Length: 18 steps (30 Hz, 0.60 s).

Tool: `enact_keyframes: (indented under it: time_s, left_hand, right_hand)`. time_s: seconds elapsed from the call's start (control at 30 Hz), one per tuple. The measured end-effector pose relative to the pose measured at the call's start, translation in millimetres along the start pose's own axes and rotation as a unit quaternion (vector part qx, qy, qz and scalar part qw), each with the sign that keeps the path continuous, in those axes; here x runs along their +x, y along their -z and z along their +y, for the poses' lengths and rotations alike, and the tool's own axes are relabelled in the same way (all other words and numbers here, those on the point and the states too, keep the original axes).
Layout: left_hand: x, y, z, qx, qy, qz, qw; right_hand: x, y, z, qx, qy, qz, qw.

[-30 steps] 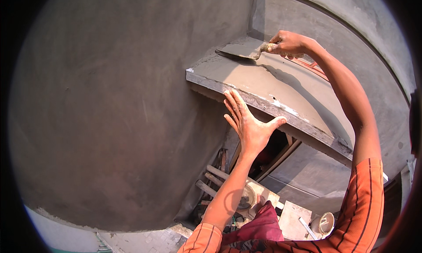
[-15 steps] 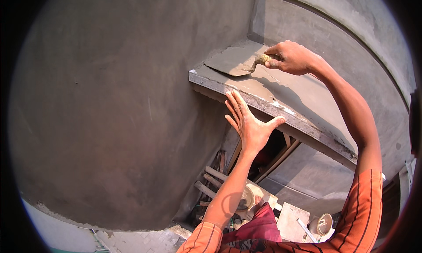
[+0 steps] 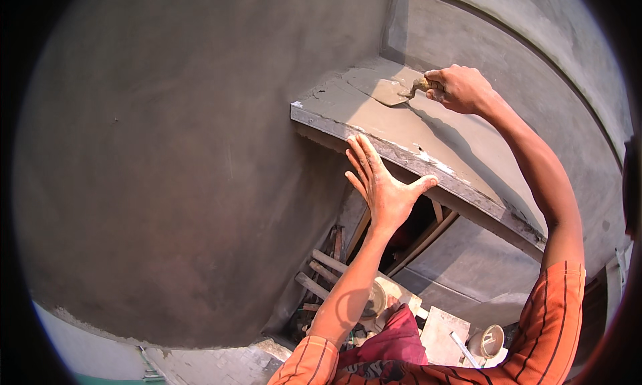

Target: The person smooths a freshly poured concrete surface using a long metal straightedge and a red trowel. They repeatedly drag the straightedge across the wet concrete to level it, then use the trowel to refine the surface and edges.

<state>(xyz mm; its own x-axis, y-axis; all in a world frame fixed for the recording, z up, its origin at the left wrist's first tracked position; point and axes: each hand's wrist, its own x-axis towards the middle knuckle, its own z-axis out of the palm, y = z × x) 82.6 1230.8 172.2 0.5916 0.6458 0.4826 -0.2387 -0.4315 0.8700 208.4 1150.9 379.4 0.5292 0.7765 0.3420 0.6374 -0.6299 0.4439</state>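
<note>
My right hand [image 3: 461, 89] is closed round the handle of a trowel [image 3: 388, 92], its blade lying on the wet grey mortar of the ledge [image 3: 394, 131]. The blade's far part blends into the mortar, so its outline is hard to make out. A straight strip [image 3: 334, 127] runs along the ledge's front edge, with pale smears on it. My left hand [image 3: 389, 187] is spread open against this strip, thumb apart from the fingers, holding nothing. Mortar residue whitens its fingertips.
A smooth grey wall [image 3: 167, 171] rises on the left, and another grey wall [image 3: 455, 44] stands behind the ledge. Below lie wooden poles [image 3: 313, 284], a board [image 3: 441, 335], a bucket [image 3: 491, 341] and a round container [image 3: 376, 299]. A dark opening sits under the ledge.
My right hand has moved the trowel right and slightly away along the ledge, and the blade's visible part is smaller. My left hand stays at the edge strip, still spread.
</note>
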Motion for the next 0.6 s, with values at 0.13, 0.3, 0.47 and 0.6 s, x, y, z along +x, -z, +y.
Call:
enact_keyframes:
  time_s: [0.13, 0.3, 0.47, 0.6]
  left_hand:
    - [-0.2, -0.6, 1.2, -0.001, -0.001, 0.001, 1.0]
    - [1.3, 1.1, 0.3, 0.001, 0.003, 0.003, 1.0]
    - [0.6, 0.7, 0.8, -0.004, 0.002, 0.0, 1.0]
    - [1.1, 1.3, 1.7, -0.008, 0.003, 0.003, 1.0]
  right_hand:
    - [12.9, 1.0, 32.2, -0.12, -0.069, -0.035, 0.99]
    - [9.3, 23.6, 38.6, 0.01, -0.018, 0.018, 1.0]
    - [17.3, 30.1, 16.6, 0.151, 0.082, 0.01, 0.985]
    - [21.8, 31.8, -6.2, 0.143, 0.123, -0.015, 0.982]
